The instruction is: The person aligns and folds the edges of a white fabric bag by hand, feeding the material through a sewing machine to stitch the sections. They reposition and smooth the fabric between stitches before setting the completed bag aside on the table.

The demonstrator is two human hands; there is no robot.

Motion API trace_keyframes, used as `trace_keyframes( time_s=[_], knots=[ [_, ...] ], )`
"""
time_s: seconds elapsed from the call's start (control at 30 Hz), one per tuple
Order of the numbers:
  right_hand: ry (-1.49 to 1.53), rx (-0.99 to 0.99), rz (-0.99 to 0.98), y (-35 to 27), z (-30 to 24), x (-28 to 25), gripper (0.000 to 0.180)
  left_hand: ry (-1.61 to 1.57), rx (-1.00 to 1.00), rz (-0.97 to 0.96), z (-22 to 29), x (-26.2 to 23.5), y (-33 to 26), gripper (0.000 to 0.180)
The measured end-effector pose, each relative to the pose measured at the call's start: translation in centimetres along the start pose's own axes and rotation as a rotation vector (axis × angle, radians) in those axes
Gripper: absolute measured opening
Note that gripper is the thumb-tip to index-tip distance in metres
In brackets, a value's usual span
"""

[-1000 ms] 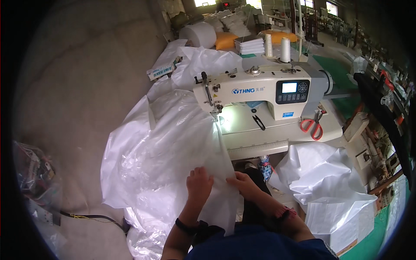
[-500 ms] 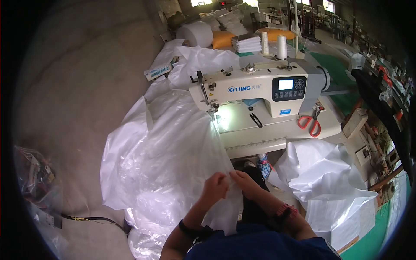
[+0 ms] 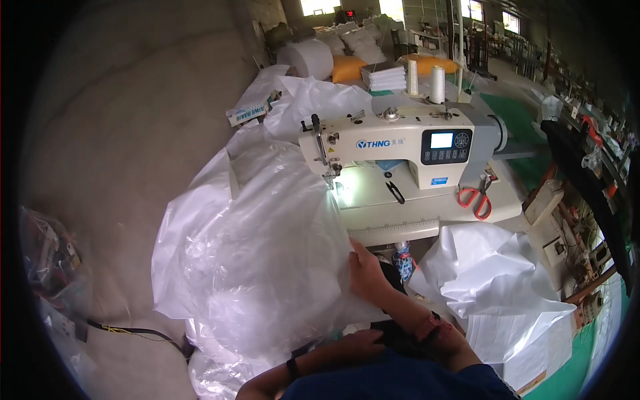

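Since the earlier view I see my hands have parted: they were together on the sheet's lower edge, and now my right hand (image 3: 365, 272) has gone up to press against the right edge of the plastic sheet (image 3: 260, 260), fingers folded on it, while my left hand (image 3: 363, 341) has dropped low, lying flat near my lap under the sheet's bottom fold; whether it grips anything I cannot tell. The sheet itself has billowed wider, spilling from the sewing machine (image 3: 400, 143) down to the floor on my left, its top corner just beside the needle. Counting: one machine, two thread cones (image 3: 437, 83) standing on top of it, one pair of red scissors (image 3: 475, 201) on the table (image 3: 427, 213) at the right, one small black snips (image 3: 395, 193) under the machine arm, and one heap of white bags (image 3: 497, 280) by my right knee.
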State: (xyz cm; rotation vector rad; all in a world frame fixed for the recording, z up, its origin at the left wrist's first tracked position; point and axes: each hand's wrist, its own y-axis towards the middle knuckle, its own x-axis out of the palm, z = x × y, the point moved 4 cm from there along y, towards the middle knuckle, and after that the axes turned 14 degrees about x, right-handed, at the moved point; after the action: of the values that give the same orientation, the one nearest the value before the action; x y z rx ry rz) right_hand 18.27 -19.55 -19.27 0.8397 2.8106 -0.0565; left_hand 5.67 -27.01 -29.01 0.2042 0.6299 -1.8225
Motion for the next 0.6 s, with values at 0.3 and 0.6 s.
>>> trace_keyframes(
  time_s=[0.3,0.6],
  knots=[
    [-0.376,0.128,-0.239,-1.8,5.7,1.5,0.050,-0.210,0.086,0.459,0.2,-3.5,-11.9,0.047],
    [-0.239,0.078,-0.083,-1.7,7.7,6.0,0.049,0.052,-0.141,2.024,-2.3,-5.5,-39.2,0.049]
  ],
)
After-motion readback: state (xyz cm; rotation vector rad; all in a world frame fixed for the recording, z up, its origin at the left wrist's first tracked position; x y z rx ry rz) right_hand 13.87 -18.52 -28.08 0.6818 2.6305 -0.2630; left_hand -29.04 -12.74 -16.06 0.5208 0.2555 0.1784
